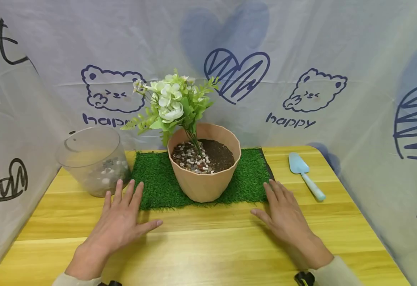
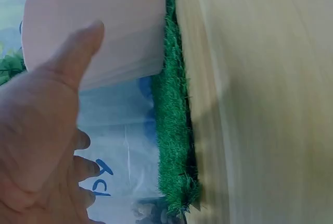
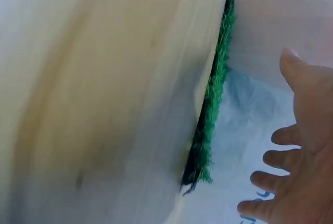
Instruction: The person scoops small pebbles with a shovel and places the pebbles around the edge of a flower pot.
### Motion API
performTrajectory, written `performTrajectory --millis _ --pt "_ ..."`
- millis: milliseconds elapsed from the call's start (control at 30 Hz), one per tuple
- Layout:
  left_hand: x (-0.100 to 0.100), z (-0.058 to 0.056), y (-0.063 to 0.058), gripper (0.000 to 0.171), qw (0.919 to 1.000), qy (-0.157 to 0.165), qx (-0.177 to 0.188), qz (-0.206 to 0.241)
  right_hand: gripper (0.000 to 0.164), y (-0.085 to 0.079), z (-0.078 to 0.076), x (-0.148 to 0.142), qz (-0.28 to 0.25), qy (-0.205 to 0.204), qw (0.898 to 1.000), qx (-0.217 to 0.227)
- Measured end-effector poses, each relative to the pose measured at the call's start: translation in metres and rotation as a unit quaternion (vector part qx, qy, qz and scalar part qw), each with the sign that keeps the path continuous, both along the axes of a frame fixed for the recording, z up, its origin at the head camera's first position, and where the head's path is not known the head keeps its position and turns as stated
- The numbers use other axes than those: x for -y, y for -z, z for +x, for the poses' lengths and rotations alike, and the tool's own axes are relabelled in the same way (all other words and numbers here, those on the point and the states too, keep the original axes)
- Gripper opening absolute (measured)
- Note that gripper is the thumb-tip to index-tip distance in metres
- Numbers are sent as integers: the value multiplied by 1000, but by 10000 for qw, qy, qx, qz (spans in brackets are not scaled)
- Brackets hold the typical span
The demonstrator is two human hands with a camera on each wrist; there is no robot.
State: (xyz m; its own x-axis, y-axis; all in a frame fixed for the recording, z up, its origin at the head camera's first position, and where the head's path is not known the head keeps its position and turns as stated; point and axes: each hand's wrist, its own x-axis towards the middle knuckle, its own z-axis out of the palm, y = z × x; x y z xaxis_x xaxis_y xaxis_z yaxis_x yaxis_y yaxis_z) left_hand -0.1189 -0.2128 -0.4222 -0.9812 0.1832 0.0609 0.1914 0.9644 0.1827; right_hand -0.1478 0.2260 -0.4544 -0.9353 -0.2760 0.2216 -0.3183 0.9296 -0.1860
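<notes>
A peach-coloured plant pot [image 1: 205, 184] stands on a green artificial grass mat [image 1: 155, 178]. It holds dark soil [image 1: 220, 153] on the right, small pebbles [image 1: 194, 161] on the left, and a bunch of white flowers [image 1: 170, 99] with green leaves, leaning left. My left hand [image 1: 119, 224], fingers spread, is over the table at the mat's front left corner, nearest the clear bucket. My right hand [image 1: 287, 214] has straight fingers beside the mat's front right corner. Neither hand holds anything. In both wrist views the thumb overlaps the pot [image 2: 119, 31].
A clear plastic bucket [image 1: 87, 171] with pebbles inside stands at the left. A light blue trowel [image 1: 305, 172] lies at the right of the wooden table [image 1: 194, 246]. Behind hangs a printed white cloth [image 1: 180, 35] with bears and hearts.
</notes>
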Motion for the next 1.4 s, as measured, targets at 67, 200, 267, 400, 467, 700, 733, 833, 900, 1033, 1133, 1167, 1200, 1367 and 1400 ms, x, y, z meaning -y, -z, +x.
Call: performTrajectory --millis 67,200,267,400,467,700,733,833,900,1033,1133,1167,1200,1367,1400 --pt "1 -1 -3 115 9999 -6 -75 106 83 0 1 5 -229 -65 9996 -142" --pt "3 -3 -10 104 9987 -24 -355 367 65 -5 4 21 -708 -74 9971 -257" --pt "5 -3 -14 94 9966 -36 -594 575 53 -8 6 32 -917 -62 9954 -255" --pt "10 -4 -24 72 9887 -136 -1090 1019 30 -14 7 58 -1255 -164 9917 -206" --pt "14 -6 -30 62 9836 -237 -1357 1162 22 -16 7 72 -1384 -297 9898 -171" --pt "33 -16 -57 38 9563 -859 -2374 1475 16 -25 12 119 -1815 -856 9796 69" --pt "35 -18 -61 36 9524 -984 -2453 1521 16 -26 13 126 -1894 -930 9774 127" --pt "45 -25 -71 36 9437 -1297 -2584 1607 18 -30 13 145 -2098 -1127 9707 310" --pt "54 -30 -76 36 9403 -1467 -2624 1596 21 -32 12 157 -2203 -1272 9663 403" --pt "72 -43 -82 35 9393 -1729 -2603 1419 25 -33 9 174 -2221 -1446 9629 503" --pt "87 -53 -82 36 9428 -1840 -2459 1297 29 -31 6 183 -2191 -1429 9635 574" --pt "91 -56 -82 37 9449 -1874 -2365 1268 29 -30 5 185 -2183 -1406 9639 595" --pt "95 -58 -81 38 9475 -1904 -2236 1265 31 -29 4 187 -2176 -1386 9643 604" --pt "108 -67 -75 48 9536 -2184 -1460 1471 36 -27 3 199 -2351 -1310 9598 798" --pt "109 -68 -74 50 9531 -2239 -1347 1528 36 -27 3 202 -2424 -1316 9576 829"
